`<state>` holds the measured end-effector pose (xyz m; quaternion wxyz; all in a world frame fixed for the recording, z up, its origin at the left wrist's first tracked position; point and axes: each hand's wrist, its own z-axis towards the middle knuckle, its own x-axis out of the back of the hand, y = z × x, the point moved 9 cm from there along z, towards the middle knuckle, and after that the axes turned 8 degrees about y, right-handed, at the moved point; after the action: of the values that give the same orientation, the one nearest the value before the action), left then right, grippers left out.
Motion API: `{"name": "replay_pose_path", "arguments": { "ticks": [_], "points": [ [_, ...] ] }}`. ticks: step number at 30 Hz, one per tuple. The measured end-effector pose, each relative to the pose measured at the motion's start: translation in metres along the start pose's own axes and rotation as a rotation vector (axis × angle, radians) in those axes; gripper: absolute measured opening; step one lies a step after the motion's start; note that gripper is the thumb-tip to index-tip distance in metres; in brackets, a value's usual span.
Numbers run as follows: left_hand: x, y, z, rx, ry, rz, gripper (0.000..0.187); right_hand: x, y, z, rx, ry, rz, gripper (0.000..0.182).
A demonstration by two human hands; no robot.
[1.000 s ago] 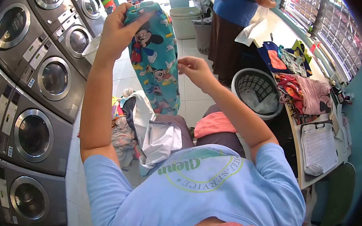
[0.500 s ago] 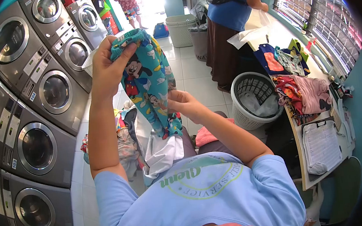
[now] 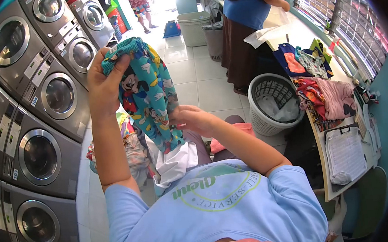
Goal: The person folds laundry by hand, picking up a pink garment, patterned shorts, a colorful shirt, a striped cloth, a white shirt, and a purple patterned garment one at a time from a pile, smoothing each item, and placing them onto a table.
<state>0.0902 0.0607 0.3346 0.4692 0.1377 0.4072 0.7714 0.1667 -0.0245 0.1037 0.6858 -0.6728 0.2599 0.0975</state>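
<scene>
Teal elastic-waist pants with a colorful cartoon-mouse print hang in front of my chest. My left hand is closed round the waistband, thumb over the front. At the lower right edge of the pants, my right hand has its fingers closed on the fabric; its fingertips are partly hidden. A white cloth lies across my lap below them, and a coral-pink cloth rests by my other leg.
A heap of mixed clothes is left of my legs. Stacked front-loading machines line the left side. A white-and-grey basket stands beside a table bearing folded clothes and a clipboard. A person in blue stands at the table.
Both hands and the pants have shifted left and slightly down. My left hand still grips the waistband, and my right hand stays at the lower side of the pants.
</scene>
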Motion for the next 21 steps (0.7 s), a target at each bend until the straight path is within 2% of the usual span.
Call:
{"name": "replay_pose_path", "arguments": {
  "ticks": [2,5,8,11,14,17,20,21],
  "points": [
    [-0.002,-0.002,-0.004,-0.003,-0.013,0.0,0.013,-0.002,0.001,-0.002,0.024,0.117,-0.107,0.045],
    [-0.012,-0.003,-0.012,0.005,-0.015,0.002,0.014,-0.01,-0.004,0.0,0.223,0.062,-0.006,0.049],
    [-0.014,-0.002,-0.015,-0.006,-0.048,0.029,0.014,-0.002,0.008,0.005,0.158,0.11,-0.09,0.023],
    [-0.015,0.002,-0.017,-0.006,-0.055,0.06,0.015,-0.004,0.015,0.002,0.137,0.072,-0.151,0.026],
    [-0.013,0.003,-0.017,-0.016,-0.119,0.128,0.016,-0.016,0.015,-0.007,0.041,0.06,0.095,0.034],
    [-0.016,0.005,-0.02,0.017,-0.136,0.222,0.017,-0.027,0.008,-0.008,-0.045,-0.094,0.373,0.043],
    [-0.01,0.02,-0.024,-0.061,-0.169,0.373,0.018,-0.043,-0.039,-0.031,0.071,-0.252,0.504,0.051],
    [-0.004,0.024,-0.024,-0.081,-0.181,0.364,0.02,-0.036,-0.054,-0.036,0.132,-0.199,0.51,0.042]
  ]
}}
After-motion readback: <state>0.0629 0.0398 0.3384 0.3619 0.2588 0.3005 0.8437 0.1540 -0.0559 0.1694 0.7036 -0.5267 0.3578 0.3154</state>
